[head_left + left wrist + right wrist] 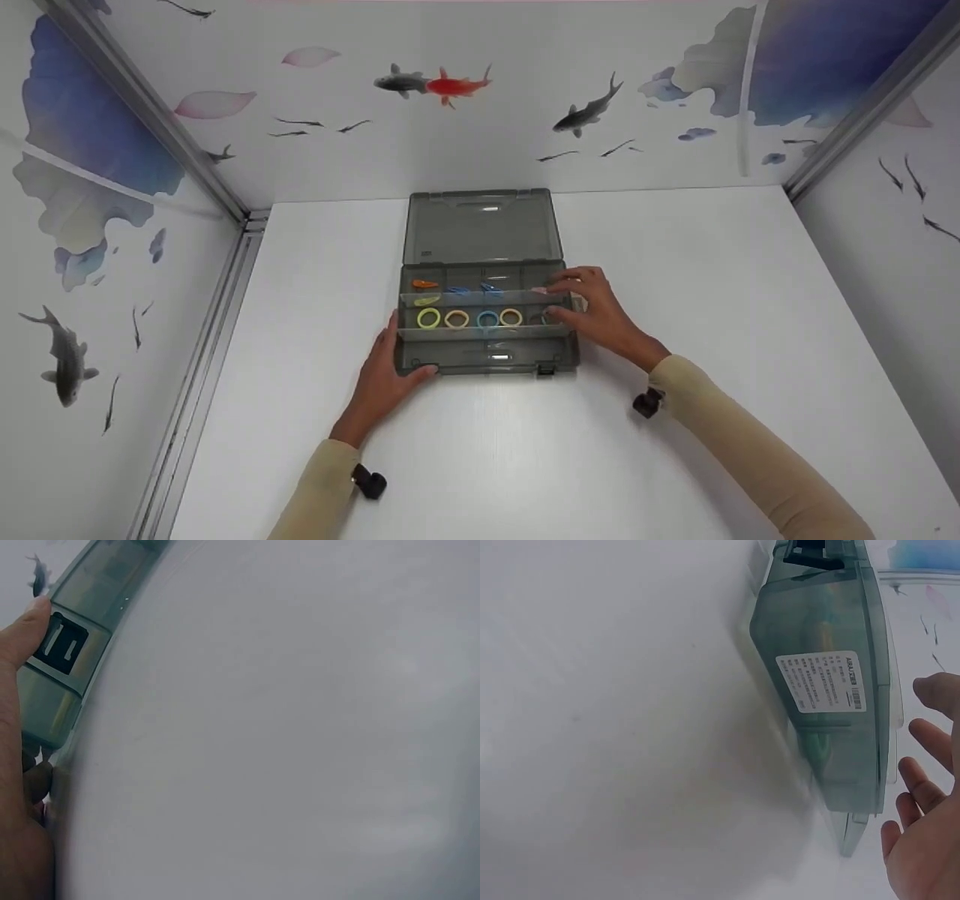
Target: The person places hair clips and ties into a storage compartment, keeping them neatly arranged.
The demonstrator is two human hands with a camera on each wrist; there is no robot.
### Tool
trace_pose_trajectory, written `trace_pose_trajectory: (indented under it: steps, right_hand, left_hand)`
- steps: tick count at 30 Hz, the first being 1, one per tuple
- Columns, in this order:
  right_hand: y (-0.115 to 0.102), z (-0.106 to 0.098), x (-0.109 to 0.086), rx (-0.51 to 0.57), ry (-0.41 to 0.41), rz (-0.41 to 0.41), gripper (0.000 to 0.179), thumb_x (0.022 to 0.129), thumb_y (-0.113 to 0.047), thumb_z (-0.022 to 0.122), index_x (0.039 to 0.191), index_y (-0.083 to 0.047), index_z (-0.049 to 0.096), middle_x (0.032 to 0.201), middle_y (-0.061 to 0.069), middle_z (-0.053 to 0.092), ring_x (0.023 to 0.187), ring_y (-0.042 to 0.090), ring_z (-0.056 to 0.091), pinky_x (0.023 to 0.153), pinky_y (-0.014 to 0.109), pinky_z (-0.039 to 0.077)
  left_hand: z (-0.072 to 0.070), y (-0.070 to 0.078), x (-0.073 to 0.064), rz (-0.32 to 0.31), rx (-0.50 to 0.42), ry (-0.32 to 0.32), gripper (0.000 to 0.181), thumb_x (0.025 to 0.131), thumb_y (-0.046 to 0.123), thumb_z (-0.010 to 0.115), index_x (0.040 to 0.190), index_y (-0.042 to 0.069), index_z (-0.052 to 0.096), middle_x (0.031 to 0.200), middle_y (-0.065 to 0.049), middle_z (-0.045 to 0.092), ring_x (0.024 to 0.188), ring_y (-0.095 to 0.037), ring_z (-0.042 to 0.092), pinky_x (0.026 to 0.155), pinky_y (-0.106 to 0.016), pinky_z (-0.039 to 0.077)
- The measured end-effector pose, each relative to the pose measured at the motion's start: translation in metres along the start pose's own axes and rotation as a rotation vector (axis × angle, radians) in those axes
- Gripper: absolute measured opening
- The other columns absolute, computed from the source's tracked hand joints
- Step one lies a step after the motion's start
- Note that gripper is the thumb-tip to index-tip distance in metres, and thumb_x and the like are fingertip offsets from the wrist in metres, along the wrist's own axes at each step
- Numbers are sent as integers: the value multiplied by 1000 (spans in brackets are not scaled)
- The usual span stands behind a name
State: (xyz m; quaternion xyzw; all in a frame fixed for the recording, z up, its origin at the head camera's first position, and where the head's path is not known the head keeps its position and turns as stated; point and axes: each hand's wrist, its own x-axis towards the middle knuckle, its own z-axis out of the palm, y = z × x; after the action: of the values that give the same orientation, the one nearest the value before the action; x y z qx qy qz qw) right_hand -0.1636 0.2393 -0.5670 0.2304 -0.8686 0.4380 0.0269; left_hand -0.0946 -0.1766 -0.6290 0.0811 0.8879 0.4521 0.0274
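A dark translucent organizer box (487, 367) lies with its lid (480, 225) thrown back. Across its inside sits a clear tray (480, 334) with a row of hair-tie-like rings, among them a yellow ring (428, 318) and a blue ring (487, 321). Small clips, including an orange clip (424, 284), lie behind them. My left hand (382, 379) grips the box's front left corner, thumb on the front wall. Above the right end reaches my right hand (600, 311), its fingers spread and apart, near a pinkish piece (539, 290) and a dark ring (538, 319).
A white table (675, 262) carries the box. Printed panels with fish stand at the back (510, 142), left and right. A white label (821, 682) is stuck on the box's right side. Each wrist wears a small black camera.
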Motion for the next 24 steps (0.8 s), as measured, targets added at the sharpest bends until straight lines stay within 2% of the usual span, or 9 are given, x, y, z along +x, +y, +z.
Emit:
trace_pose_trajectory:
  steps: [4,13,24]
  right_hand:
    - [3,-6,-7,-3,31,18,30,100,-10,84,128,0,78,146,22,61,139,39,44,116,62,35]
    - [14,-23,-25,-16,109,63,30,99,-8,85,126,2,78,142,21,64,138,39,46,116,60,37]
    - [29,-40,-48,-44,173,104,30,96,-2,86,124,5,78,141,22,64,138,41,47,114,59,38]
  left_hand:
    - [0,1,0,3,-4,-3,121,94,60,85,179,18,11,178,-24,29,164,-45,29,129,-66,29]
    - [-2,4,-1,-15,-26,-21,122,94,59,86,179,18,9,179,-24,25,165,-46,25,129,-67,26]
    - [-5,3,3,-52,-19,-47,118,96,60,82,180,24,6,181,-24,20,166,-48,19,128,-71,24]
